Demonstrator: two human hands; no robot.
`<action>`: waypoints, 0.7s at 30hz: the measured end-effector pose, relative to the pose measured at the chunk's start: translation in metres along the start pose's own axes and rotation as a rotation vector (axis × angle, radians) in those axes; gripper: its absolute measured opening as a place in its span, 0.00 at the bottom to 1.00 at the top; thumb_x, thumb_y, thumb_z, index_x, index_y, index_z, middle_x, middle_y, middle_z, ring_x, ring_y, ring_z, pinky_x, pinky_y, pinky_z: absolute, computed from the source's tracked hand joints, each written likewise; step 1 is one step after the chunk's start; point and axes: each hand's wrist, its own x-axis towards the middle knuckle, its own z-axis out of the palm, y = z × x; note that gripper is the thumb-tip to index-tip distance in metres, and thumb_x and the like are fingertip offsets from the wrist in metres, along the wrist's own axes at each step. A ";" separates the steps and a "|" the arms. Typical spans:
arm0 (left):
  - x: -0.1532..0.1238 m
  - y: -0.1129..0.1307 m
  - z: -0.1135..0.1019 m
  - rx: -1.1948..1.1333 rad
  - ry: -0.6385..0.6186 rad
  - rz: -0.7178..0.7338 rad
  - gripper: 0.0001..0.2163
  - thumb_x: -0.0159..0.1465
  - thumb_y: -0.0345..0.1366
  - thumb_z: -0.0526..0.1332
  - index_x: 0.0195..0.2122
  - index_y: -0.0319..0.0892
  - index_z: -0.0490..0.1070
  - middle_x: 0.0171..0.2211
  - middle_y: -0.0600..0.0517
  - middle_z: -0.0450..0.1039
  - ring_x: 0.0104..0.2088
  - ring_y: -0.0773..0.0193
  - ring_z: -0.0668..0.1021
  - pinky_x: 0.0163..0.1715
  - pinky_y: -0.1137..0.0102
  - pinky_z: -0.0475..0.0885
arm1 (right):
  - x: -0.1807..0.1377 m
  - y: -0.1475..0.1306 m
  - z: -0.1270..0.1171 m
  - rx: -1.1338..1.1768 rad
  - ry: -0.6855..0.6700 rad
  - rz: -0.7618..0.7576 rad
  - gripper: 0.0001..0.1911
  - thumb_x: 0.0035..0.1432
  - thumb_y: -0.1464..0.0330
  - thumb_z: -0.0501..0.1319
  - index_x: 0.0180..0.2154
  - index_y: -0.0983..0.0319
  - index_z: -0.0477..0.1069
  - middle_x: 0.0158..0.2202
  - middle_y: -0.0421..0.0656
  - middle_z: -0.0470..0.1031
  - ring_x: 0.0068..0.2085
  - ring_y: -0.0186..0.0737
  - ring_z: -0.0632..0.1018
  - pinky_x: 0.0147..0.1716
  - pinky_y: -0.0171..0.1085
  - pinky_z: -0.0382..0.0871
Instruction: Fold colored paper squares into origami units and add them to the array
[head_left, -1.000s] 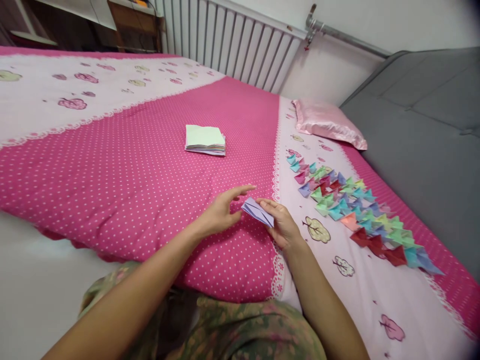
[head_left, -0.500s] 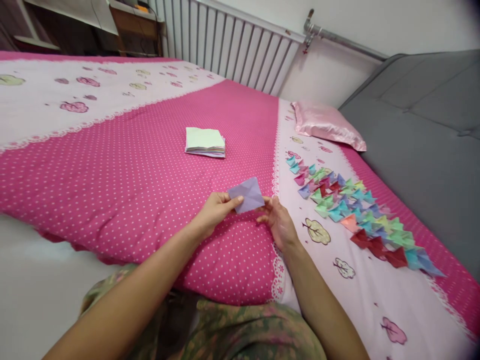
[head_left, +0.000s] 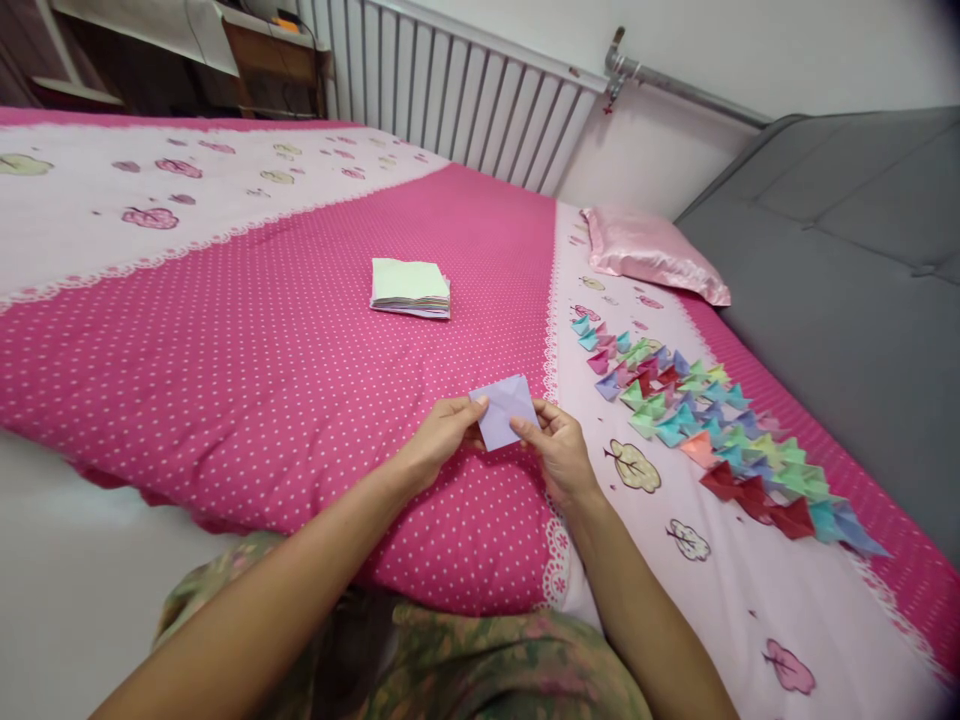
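A small lilac folded paper (head_left: pixel 504 410) is held up just above the pink dotted bedspread (head_left: pixel 262 350). My left hand (head_left: pixel 442 440) pinches its left edge. My right hand (head_left: pixel 559 450) pinches its right lower corner. Both hands hover near the front edge of the bed. A stack of coloured paper squares (head_left: pixel 410 287) with a pale green top sheet lies further back on the bed. To the right, several folded paper shapes (head_left: pixel 712 430) in many colours lie in a long band on the pale pink strip.
A shiny pink pillow (head_left: pixel 652 255) lies at the head of the bed beside a grey padded headboard (head_left: pixel 840 270). A white radiator (head_left: pixel 457 95) stands along the far wall. Wooden furniture (head_left: pixel 270 60) is at the back left. My lap in patterned cloth (head_left: pixel 480 665) is below.
The lilac paper went from folded flat in my right hand to opened out and held by both hands. My left hand closed onto its left edge.
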 end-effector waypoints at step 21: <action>-0.002 0.004 -0.002 0.034 -0.037 -0.074 0.14 0.46 0.37 0.68 0.31 0.33 0.75 0.29 0.45 0.75 0.27 0.68 0.74 0.28 0.75 0.68 | -0.002 0.003 0.003 -0.322 0.110 -0.249 0.26 0.47 0.65 0.64 0.50 0.57 0.66 0.49 0.46 0.70 0.38 0.39 0.76 0.36 0.37 0.70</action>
